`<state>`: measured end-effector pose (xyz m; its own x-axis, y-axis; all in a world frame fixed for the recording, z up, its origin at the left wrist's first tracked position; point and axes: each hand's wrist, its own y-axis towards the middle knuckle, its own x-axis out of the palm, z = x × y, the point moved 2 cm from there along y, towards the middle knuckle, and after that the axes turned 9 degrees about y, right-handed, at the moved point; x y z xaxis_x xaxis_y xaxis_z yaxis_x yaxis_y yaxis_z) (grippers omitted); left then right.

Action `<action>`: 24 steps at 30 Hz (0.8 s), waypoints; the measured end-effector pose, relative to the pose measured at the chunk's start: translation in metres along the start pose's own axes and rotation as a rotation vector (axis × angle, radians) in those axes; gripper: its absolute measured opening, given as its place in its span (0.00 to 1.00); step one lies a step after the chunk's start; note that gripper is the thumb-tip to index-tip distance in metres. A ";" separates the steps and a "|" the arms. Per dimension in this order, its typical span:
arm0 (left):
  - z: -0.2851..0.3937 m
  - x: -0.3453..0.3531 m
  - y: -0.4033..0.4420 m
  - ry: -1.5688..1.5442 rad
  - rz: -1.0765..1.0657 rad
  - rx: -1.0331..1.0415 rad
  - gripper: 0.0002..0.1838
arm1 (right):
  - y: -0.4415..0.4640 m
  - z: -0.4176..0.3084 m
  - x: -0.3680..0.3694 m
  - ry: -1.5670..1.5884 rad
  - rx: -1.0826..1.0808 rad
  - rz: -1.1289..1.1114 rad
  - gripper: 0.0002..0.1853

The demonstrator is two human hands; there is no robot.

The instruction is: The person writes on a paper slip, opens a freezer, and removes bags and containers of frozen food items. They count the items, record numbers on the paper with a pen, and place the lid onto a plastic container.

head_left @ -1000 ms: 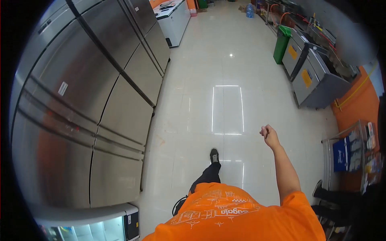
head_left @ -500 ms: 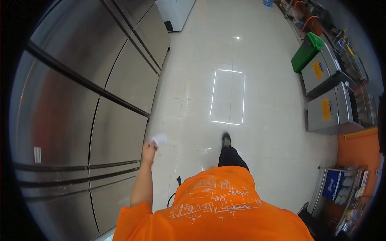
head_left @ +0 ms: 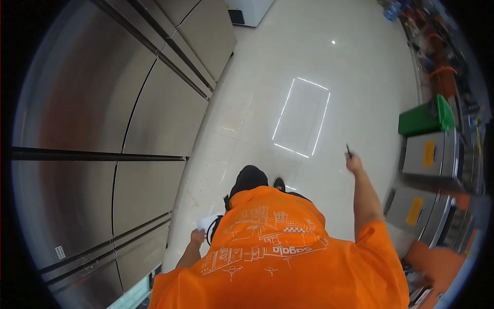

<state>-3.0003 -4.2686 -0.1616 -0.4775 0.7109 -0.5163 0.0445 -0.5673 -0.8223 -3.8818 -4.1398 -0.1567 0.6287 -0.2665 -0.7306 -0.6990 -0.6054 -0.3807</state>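
Observation:
Low at my left side, my left hand is closed on a white sheet of paper, which hangs beside a black cord near my hip. My right hand reaches out over the floor to the right. Its fingers are wrapped round a thin, dark, pen-like stick that points forward; its exact kind is too small to make out. The orange shirt I wear covers the lower middle of the view.
Tall stainless steel fridges line the left side. On the right stand a green bin and steel cabinets with orange labels. A white appliance stands far ahead, and glossy floor tiles stretch between.
My left hand has dropped back toward my hip with the paper. My right hand has come into view holding the dark stick. The view has turned, and my legs have stepped.

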 end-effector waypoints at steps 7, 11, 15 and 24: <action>0.052 0.050 0.055 -0.710 0.006 -0.653 0.17 | 0.242 -0.326 -0.022 0.271 -0.367 -0.071 0.27; 0.170 0.027 0.144 -0.566 0.216 -0.235 0.20 | 0.290 -0.464 0.036 0.087 -0.480 -0.449 0.26; 0.359 -0.077 0.162 -0.550 0.407 0.020 0.19 | 0.359 -0.608 0.077 0.130 -0.591 -0.491 0.23; 0.509 -0.096 0.046 -1.009 0.945 -0.242 0.22 | 0.456 -0.923 0.230 -0.046 -1.122 -0.842 0.25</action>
<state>-3.3992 -4.5747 -0.0276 -0.5946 -0.5536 -0.5831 0.7974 -0.4989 -0.3395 -3.7414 -5.1692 0.0253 0.6908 0.4827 -0.5383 0.5316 -0.8437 -0.0744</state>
